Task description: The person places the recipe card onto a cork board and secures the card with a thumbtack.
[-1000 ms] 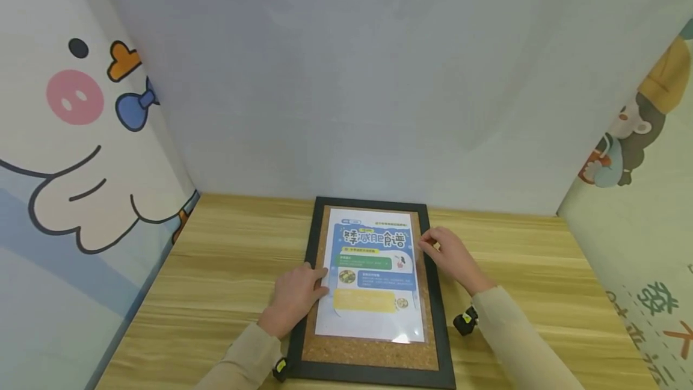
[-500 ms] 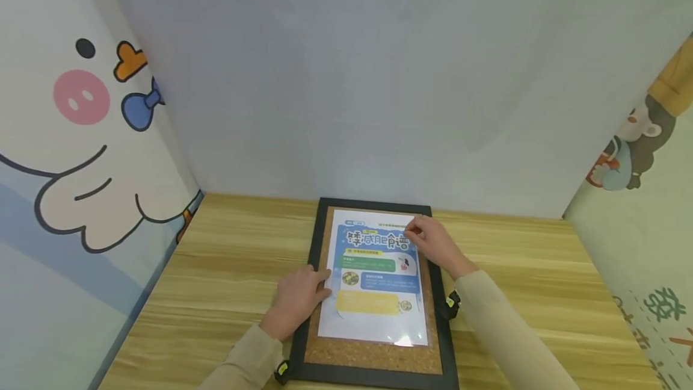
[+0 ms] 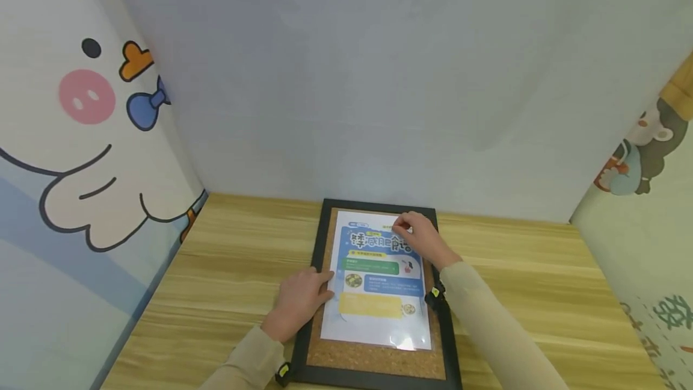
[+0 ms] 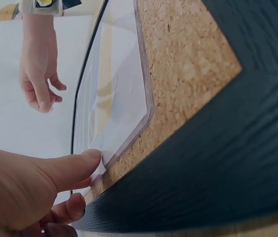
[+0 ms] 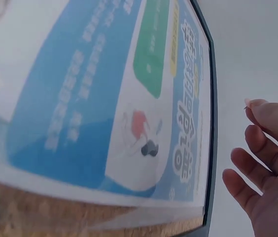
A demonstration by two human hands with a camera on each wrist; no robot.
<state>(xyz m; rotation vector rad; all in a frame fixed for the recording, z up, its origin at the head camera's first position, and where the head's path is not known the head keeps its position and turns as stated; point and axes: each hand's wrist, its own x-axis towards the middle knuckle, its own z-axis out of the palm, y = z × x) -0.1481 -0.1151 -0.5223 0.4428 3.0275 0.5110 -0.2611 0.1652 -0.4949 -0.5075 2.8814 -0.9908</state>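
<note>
A laminated poster [image 3: 357,327] with blue, green and yellow blocks lies on a black-framed cork board [image 3: 379,365]. My left hand [image 3: 300,303] rests across the board's left side, its thumb [image 4: 77,170] and a finger touching the poster's left edge. Over the poster's upper right part is my right hand [image 3: 422,238], raised above the sheet. Thumb and forefinger pinch a tiny push pin [image 5: 247,104]; only a pale bit and a thin dark point show, the rest being hidden. The other right fingers are loosely bent.
The board lies on a wood-grain table [image 3: 238,245], close to the grey back wall [image 3: 346,137]. Printed cartoon panels stand at the left [image 3: 70,155] and right. A dark wrist device [image 3: 435,297] shows by the right sleeve.
My right hand has moved left, from the board's right edge to over the poster's upper right. The left hand stays on the poster's left edge. The view has shifted slightly.
</note>
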